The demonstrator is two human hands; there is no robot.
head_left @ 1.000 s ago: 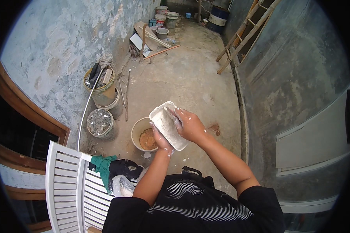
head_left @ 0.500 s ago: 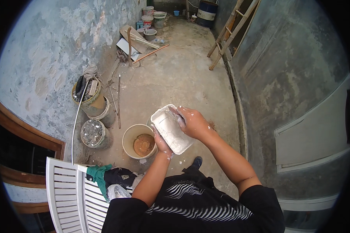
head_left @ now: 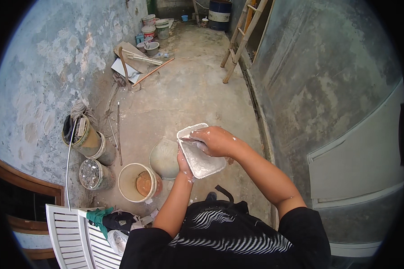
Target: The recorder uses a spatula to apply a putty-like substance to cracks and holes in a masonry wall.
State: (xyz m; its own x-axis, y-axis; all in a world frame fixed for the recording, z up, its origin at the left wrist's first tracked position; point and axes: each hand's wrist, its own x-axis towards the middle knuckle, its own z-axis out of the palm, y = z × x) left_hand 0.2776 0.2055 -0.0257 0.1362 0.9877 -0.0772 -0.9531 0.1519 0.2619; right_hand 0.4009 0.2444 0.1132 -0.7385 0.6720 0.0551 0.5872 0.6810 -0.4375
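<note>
A white rectangular plastic tub [head_left: 204, 167], smeared with white paste, is tilted in front of my body. My left hand [head_left: 184, 163] grips it by its near left side. Inside the tub's far part is my right hand [head_left: 213, 140], its fingers bent together and spotted with white. Something thin and greyish seems to show at those fingertips, but I cannot make out what it is. Below and left of the tub stands a cream bucket [head_left: 126, 184] with a brown-stained bottom. A shallow pale basin [head_left: 161, 157] lies beside it, partly behind my left hand.
Rubble-filled buckets [head_left: 93, 174] line the left wall. A white slatted bench [head_left: 69, 233] holds cloths and a plastic bag. Boards and sticks [head_left: 132, 67] lie farther off. A bamboo ladder [head_left: 242, 42] leans on the right; a drum [head_left: 220, 15] stands at the back.
My right hand has moved left and deeper into the tub from its far right rim. The view has shifted right, and the pale basin shows more beside the bucket.
</note>
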